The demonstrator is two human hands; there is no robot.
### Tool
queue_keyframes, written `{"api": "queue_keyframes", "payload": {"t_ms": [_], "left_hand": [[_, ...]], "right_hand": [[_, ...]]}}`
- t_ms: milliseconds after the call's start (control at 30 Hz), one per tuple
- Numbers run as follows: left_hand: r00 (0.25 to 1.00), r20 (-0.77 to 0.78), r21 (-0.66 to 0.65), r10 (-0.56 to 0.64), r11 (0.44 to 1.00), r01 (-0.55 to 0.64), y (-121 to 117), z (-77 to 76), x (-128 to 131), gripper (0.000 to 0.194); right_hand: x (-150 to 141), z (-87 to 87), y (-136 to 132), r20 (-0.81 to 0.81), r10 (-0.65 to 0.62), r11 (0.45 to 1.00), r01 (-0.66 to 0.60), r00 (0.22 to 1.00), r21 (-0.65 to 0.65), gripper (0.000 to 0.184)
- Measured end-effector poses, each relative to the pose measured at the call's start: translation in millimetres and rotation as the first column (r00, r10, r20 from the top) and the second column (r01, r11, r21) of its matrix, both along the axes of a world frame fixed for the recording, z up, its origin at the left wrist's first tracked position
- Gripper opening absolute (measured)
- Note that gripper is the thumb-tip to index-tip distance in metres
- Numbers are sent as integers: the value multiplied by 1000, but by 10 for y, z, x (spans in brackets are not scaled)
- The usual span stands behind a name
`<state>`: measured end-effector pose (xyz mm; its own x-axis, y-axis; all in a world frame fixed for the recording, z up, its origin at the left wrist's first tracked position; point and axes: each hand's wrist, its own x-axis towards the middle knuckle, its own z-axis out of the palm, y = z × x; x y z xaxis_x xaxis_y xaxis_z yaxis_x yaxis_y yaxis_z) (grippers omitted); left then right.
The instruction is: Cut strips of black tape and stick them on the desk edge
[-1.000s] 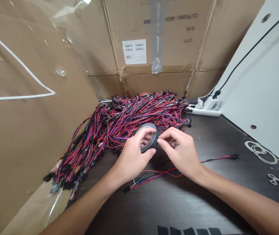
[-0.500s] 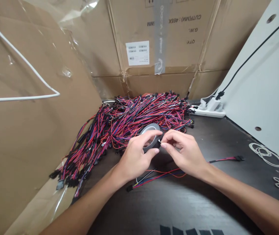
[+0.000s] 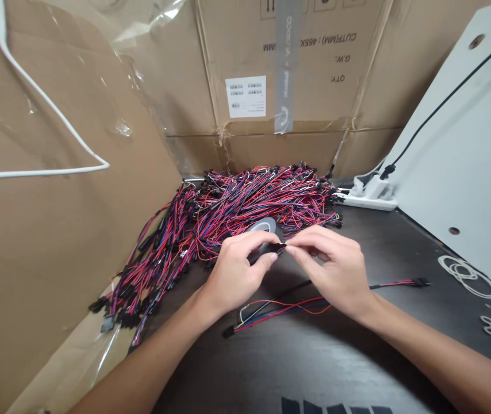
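Observation:
In front of the wire pile, my left hand [image 3: 239, 270] is closed around a roll of black tape [image 3: 275, 229], thumb and forefinger at its near side. My right hand [image 3: 334, 267] pinches the dark free end of the tape, close beside the left fingertips. Below the hands, a wire harness [image 3: 280, 309] with red, blue, orange and white wires lies on the dark table, a black connector at its left end. Part of it passes out of sight under my right hand. Several cut black tape pieces [image 3: 312, 407] line the table's front edge.
A large heap of red, blue and black wire harnesses [image 3: 245, 201] lies at the back and left. Cardboard [image 3: 245, 146] stands behind and on the left. A white power strip [image 3: 370, 201] sits back right, near a white panel [image 3: 465, 144]. Pale looped cords [image 3: 467, 276] lie right.
My right hand has drawn the tape end slightly, and the roll has turned in my left hand. The harness on the table lies as before. The view has shifted slightly.

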<state>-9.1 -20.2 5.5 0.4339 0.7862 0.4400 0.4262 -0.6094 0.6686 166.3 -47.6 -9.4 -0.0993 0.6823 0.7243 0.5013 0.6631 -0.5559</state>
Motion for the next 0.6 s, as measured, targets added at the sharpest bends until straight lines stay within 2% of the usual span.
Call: {"api": "queue_keyframes", "payload": {"t_ms": [100,267,433,467,600], "left_hand": [[1000,-1,6,7,1000,-7,-15,18,8,15],[999,16,1,33,999,-33,-45,56,17,17],[999,-11,48,35,998,-34,-47,45,19,19],[999,-22,73,25,997,-23,-46,30,19,19],[997,-58,184,-47,981,57,-45,-52,25,22]], "right_hand": [[6,9,-4,-21,-36,999,36,999,-6,12],[-38,-66,-67,-31,8,999,-9,999,-40,15],[-81,-130,-92,-97,52,994,-61,994,-87,51],[-79,-125,-87,-89,47,995,-55,995,-85,52],[-53,-90,-57,100,-27,999,31,995,-33,16]]}}
